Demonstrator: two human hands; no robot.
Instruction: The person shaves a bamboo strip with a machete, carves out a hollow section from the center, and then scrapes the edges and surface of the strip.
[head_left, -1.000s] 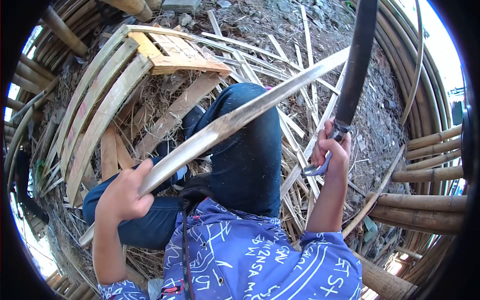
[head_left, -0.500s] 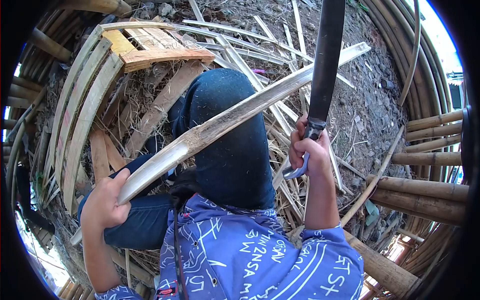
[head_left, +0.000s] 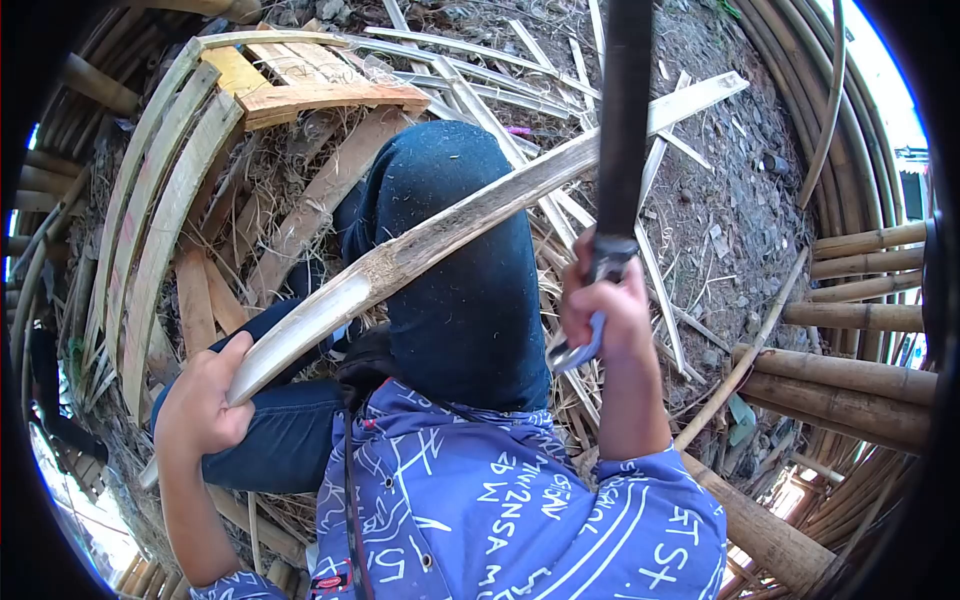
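Observation:
My left hand [head_left: 205, 405] is closed around the lower end of a split bamboo strip [head_left: 465, 220]. The strip slants up to the right across my raised knee [head_left: 450, 270], hollow inner face showing, with a node partway along. In my right hand [head_left: 605, 305] is the handle of a machete [head_left: 625, 130]; its dark, broad blade points away from me and runs out past the top of the view. The blade passes over the far part of the strip in this view. A curved bluish-grey end of the handle sticks out below my fist.
A wooden slatted crate [head_left: 335, 100] stands on the left, with shavings beside it. Several split bamboo strips [head_left: 490, 90] litter the ground ahead. Bamboo poles [head_left: 850, 385] line the right side, and a thick pole [head_left: 760, 525] lies near my right elbow.
My right hand and the machete have moved left, and the hand is slightly blurred. The bamboo strip has shifted only a little, still held in my left hand.

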